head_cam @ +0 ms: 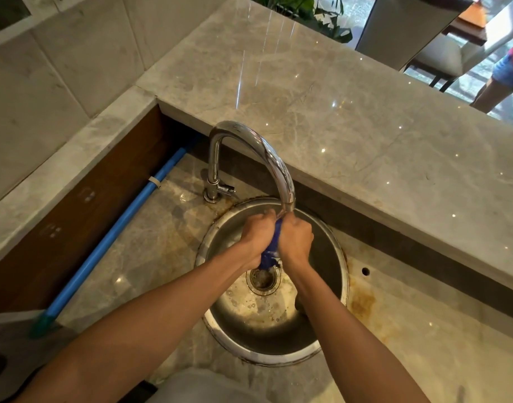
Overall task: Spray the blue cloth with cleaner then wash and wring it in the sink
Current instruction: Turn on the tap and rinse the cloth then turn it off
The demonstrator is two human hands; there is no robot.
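The blue cloth (271,253) is bunched into a narrow wet roll over the round steel sink (333,251). My left hand (256,235) and my right hand (296,238) both grip it, pressed close together, right under the spout of the chrome tap (249,138). The cloth's lower end hangs just above the drain (263,279). Water and foam lie on the sink's floor. No spray bottle is in view.
A raised marble counter (336,112) runs behind the sink, from the upper left to the right. A blue pipe (118,225) lies along the left wall. The tap's small lever (227,189) sits at its base. A chair (435,53) and a person's leg (499,85) are beyond the counter.
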